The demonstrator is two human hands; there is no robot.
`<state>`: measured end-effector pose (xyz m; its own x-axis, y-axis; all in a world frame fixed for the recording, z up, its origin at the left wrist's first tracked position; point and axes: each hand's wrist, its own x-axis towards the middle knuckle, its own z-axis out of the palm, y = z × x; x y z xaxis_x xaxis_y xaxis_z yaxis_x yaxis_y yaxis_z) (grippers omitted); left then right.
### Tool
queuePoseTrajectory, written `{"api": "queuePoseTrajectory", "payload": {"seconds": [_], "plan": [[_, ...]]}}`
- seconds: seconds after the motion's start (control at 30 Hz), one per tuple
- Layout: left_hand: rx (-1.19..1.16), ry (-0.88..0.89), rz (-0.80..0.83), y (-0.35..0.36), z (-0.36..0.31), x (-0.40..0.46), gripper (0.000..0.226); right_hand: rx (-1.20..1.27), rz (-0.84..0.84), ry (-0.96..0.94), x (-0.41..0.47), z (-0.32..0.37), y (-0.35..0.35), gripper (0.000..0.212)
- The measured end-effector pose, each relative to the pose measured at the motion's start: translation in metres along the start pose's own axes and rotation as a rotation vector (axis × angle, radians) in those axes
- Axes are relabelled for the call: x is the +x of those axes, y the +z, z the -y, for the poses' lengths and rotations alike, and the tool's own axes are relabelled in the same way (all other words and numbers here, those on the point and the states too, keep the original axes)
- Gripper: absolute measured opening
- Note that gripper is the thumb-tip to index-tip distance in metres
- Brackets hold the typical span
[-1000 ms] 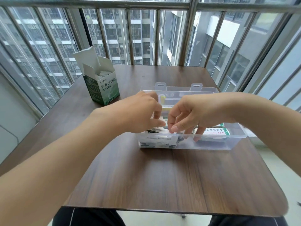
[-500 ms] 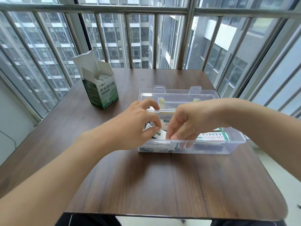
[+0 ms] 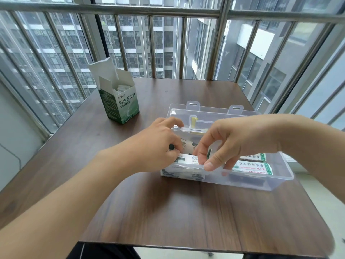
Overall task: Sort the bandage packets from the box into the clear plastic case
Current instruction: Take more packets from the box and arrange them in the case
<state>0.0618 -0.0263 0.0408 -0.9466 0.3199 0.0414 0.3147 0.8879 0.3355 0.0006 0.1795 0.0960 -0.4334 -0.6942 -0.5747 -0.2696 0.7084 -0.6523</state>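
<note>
From the head camera, both hands are working inside the left end of the clear plastic case (image 3: 276,179), which is sitting open near the front of the wooden table (image 3: 168,212), probably so packets can be tucked in close to the body. The left hand (image 3: 158,144) is reaching in from the left with fingers curled, pinching bandage packets (image 3: 186,146) that are standing on edge in that compartment, likely steadying the row. The right hand (image 3: 224,144) is arching over the near wall with bent wrist, thumb and forefinger pinching a thin packet edge while the other fingers are dipping inside, seemingly slotting it upright beside the rest. Printed boxes (image 3: 252,166) are lying flat at the right end. The green box (image 3: 122,104) is standing open, well apart at the back left, with more packets showing inside, so sorting looks unfinished.
</note>
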Motion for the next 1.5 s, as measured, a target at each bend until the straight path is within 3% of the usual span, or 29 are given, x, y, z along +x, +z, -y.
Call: {"api": "queuePoseTrajectory", "payload": {"seconds": [0.23,0.4,0.6,0.93,1.07,1.27,1.37,1.5], "plan": [[0.003,-0.022,0.015,-0.001,0.0,0.003,0.016,-0.078,-0.216,-0.038,-0.011,-0.001,0.013,0.023],[0.005,-0.037,0.034,-0.002,-0.001,0.003,0.013,-0.046,-0.156,-0.017,-0.004,-0.003,0.018,0.026],[-0.002,-0.055,0.044,-0.003,-0.001,0.005,0.012,0.033,-0.145,0.012,-0.003,-0.004,0.022,0.013],[-0.017,-0.067,0.037,0.0,0.0,0.005,0.011,0.172,-0.318,-0.059,-0.017,-0.011,0.02,0.016],[-0.008,-0.06,0.042,-0.001,0.0,0.006,0.012,0.095,-0.334,-0.108,-0.022,-0.01,0.015,0.009],[0.015,-0.032,0.04,0.004,0.004,0.005,0.024,-0.147,-0.702,-0.494,-0.027,-0.011,0.005,0.011],[0.012,-0.037,0.043,0.005,0.006,0.005,0.033,-0.386,-0.708,-0.56,-0.009,-0.021,0.018,0.017],[-0.04,-0.056,0.009,0.002,0.003,0.005,0.048,-0.482,-0.583,-0.454,0.009,-0.028,0.021,0.016]]}}
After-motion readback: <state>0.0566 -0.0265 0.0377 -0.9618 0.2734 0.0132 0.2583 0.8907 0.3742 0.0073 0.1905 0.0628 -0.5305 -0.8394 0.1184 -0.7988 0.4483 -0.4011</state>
